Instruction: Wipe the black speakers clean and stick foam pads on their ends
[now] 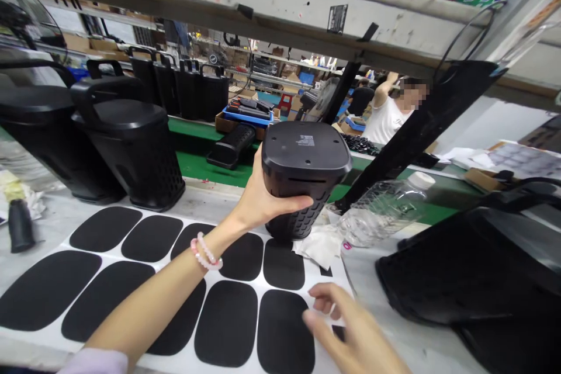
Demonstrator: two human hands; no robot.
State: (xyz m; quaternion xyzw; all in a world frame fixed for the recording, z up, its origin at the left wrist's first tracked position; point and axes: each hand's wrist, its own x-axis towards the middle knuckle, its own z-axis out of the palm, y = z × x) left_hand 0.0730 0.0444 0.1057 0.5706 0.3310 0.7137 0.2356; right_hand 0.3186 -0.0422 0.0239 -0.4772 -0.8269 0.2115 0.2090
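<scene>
My left hand point(267, 198) is wrapped round a black plastic housing point(307, 149) with perforated sides, its flat base with screw holes and a small label turned up toward me. Below it lies a white sheet point(258, 289) of black rounded-rectangle pads in two rows. Over the sheet's right edge, beside a front-row pad point(286, 330), hovers my right hand point(346, 327), a little blurred, with thumb and fingers apart and nothing between them. Whether the housing touches the sheet I cannot tell.
Black housings with handles stand at left point(131, 140); another dark housing point(473, 257) is at right. A clear plastic bottle point(385, 210) and crumpled white tissue point(322, 245) lie behind the sheet. A shelf point(272, 0) crosses overhead. Beyond the green conveyor point(193, 155) is another person point(388, 117).
</scene>
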